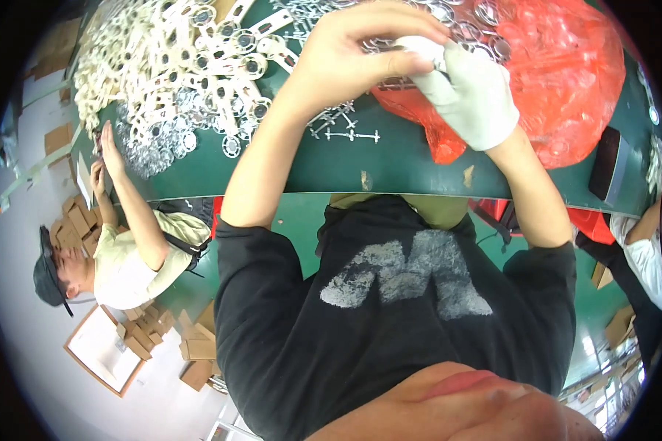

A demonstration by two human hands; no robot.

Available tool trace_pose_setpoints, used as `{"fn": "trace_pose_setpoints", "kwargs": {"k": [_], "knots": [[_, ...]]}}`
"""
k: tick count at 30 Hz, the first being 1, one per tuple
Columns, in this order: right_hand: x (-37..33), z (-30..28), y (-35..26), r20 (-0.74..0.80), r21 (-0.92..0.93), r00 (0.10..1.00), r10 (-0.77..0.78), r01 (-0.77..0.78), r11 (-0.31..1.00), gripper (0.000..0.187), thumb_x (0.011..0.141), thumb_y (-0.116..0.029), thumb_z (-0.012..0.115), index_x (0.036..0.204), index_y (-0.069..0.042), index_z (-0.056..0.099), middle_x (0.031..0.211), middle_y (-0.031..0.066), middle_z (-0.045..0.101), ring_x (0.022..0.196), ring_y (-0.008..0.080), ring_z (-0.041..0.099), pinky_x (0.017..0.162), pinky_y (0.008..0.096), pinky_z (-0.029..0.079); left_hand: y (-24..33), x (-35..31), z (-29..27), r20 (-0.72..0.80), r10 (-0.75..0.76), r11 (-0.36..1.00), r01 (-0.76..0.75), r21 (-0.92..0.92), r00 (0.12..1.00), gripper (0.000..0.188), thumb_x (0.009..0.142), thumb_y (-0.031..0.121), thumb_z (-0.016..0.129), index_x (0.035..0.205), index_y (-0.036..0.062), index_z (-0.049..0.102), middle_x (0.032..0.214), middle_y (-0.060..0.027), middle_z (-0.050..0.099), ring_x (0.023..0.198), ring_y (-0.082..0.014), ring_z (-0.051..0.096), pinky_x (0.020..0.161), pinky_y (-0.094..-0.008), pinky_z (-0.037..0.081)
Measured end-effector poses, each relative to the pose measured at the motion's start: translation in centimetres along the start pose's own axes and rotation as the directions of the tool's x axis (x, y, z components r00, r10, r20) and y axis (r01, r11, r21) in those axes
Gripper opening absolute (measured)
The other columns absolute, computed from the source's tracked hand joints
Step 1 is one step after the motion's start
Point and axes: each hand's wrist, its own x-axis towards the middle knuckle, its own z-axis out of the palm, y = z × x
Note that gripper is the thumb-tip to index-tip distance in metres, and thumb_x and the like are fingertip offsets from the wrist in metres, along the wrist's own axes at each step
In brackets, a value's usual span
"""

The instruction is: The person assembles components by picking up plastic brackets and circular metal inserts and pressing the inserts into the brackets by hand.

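Observation:
Over the far middle of the green table, my two hands meet. My bare left hand (353,55) curves its fingers and thumb round a small white piece (424,50), whose exact kind I cannot make out. From the other side my right hand (477,95), in a white glove, closes on the same piece; its fingertips are partly hidden. Beneath the hands lies a red plastic bag (566,81) with several silver ring-shaped parts (485,33) at its edge. Close to my left wrist are grey stick-like plastic parts (351,135).
Cream plastic parts with round ends (176,51) are heaped at the left, beside a pile of clear-silver discs (151,140). A dark box-shaped object (607,163) stands near the right table edge. Another person (129,250) works at the left; a sleeve (643,257) shows at the right.

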Motion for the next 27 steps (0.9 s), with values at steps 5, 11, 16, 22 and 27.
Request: {"fn": "trace_pose_setpoints", "kwargs": {"k": [5, 11, 16, 22, 27], "knots": [[1.1, -1.5, -0.9, 0.187, 0.211, 0.912, 0.365, -0.400, 0.892, 0.040, 0.094, -0.042, 0.065, 0.123, -0.014, 0.070, 0.085, 0.0048, 0.073, 0.078, 0.0202, 0.071, 0.076, 0.0328, 0.054, -1.5, 5.7, -10.1, -0.125, -0.516, 0.849, 0.486, -0.208, 0.847, 0.027, 0.102, 0.028, 0.062, 0.112, 0.0043, 0.071, 0.089, -0.0011, 0.070, 0.074, -0.0068, 0.060, 0.063, -0.0229, 0.046], [0.3, 0.0, 0.9, 0.225, 0.239, 0.917, 0.328, -0.379, 0.894, 0.036, 0.097, -0.039, 0.063, 0.118, -0.011, 0.072, 0.102, 0.0109, 0.076, 0.095, 0.0261, 0.073, 0.085, 0.0344, 0.054, 0.4, 10.9, -12.8, -0.507, -0.777, 0.530, 0.821, -0.210, 0.372, 0.031, 0.096, 0.019, 0.064, 0.118, -0.0028, 0.067, 0.100, -0.0117, 0.074, 0.091, -0.0241, 0.073, 0.079, -0.0348, 0.058], [0.3, 0.3, 1.2, 0.281, 0.255, 0.899, 0.336, -0.408, 0.877, 0.035, 0.098, -0.037, 0.061, 0.118, -0.011, 0.072, 0.105, 0.0126, 0.075, 0.097, 0.0273, 0.073, 0.087, 0.0351, 0.054, 1.8, 0.1, -13.7, -0.339, -0.595, 0.006, 0.426, 0.905, 0.729, 0.028, 0.081, 0.025, 0.071, 0.103, 0.0089, 0.077, 0.097, -0.0191, 0.074, 0.094, -0.0348, 0.070, 0.085, -0.0453, 0.056], [0.6, -0.4, 0.0, 0.271, 0.276, 0.925, 0.268, -0.341, 0.898, 0.034, 0.098, -0.035, 0.061, 0.117, -0.009, 0.072, 0.105, 0.0136, 0.075, 0.099, 0.0283, 0.072, 0.088, 0.0342, 0.054, 1.7, -7.9, -15.1, -0.186, -0.157, 0.416, 0.236, 0.878, 0.970, 0.033, 0.075, 0.034, 0.079, 0.098, 0.0108, 0.076, 0.108, -0.0144, 0.064, 0.113, -0.0350, 0.056, 0.098, -0.0443, 0.045], [0.9, 1.1, 0.8, -0.173, 0.252, 0.983, -0.059, 0.102, 0.962, 0.038, 0.093, -0.026, 0.068, 0.129, -0.011, 0.066, 0.097, 0.0145, 0.073, 0.091, 0.0301, 0.072, 0.089, 0.0350, 0.055, 7.3, -2.5, -9.4, -0.433, -0.336, 0.341, 0.536, 0.772, 0.837, 0.024, 0.082, 0.014, 0.076, 0.099, -0.0009, 0.067, 0.088, -0.0209, 0.069, 0.087, -0.0368, 0.068, 0.079, -0.0456, 0.053]]}}
